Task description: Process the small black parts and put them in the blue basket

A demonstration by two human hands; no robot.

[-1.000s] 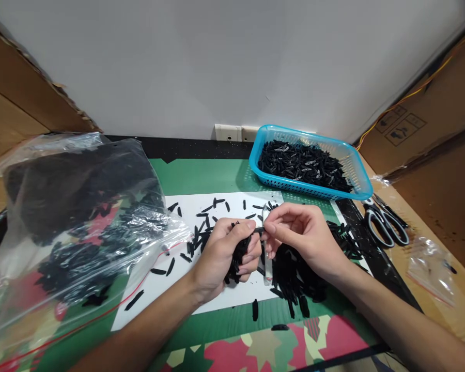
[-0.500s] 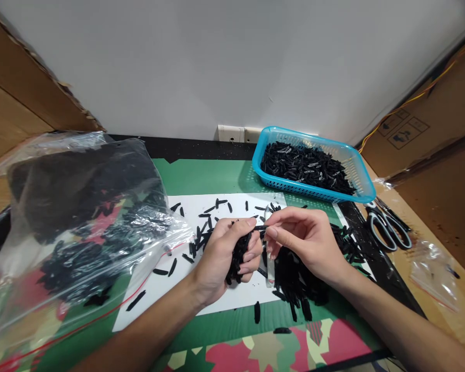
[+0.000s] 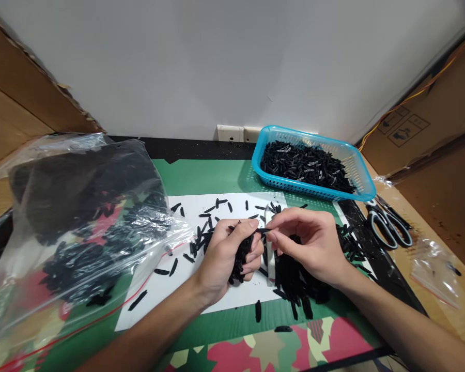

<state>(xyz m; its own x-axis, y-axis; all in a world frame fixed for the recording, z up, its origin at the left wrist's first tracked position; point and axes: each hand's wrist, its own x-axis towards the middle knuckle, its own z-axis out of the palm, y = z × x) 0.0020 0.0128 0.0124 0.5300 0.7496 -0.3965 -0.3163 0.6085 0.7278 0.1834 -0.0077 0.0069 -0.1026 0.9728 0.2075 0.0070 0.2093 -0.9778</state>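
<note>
My left hand (image 3: 227, 258) is closed around a bunch of slim black strips (image 3: 239, 261), their ends poking out between palm and fingers. My right hand (image 3: 310, 243) pinches one thin black strip (image 3: 264, 230) by its right end. The strip's left end lies at my left thumb and index finger, so it spans both hands. Below my right hand a dense pile of black strips (image 3: 296, 281) lies on the white paper (image 3: 225, 302) and green mat. A narrow whitish strip (image 3: 271, 261) stands out beside the pile. Scattered black pieces (image 3: 205, 227) lie left of my hands.
A blue plastic basket (image 3: 313, 192) full of black pieces stands at the back right. Scissors (image 3: 389, 227) and a small clear bag (image 3: 436, 274) lie on the right. A large clear zip bag (image 3: 139, 248) with black contents covers the left. Cardboard walls flank both sides.
Both hands stay nearly in place. My right fingers have shifted slightly on the strip, which now looks thinner between the hands. The surrounding things are unchanged.
</note>
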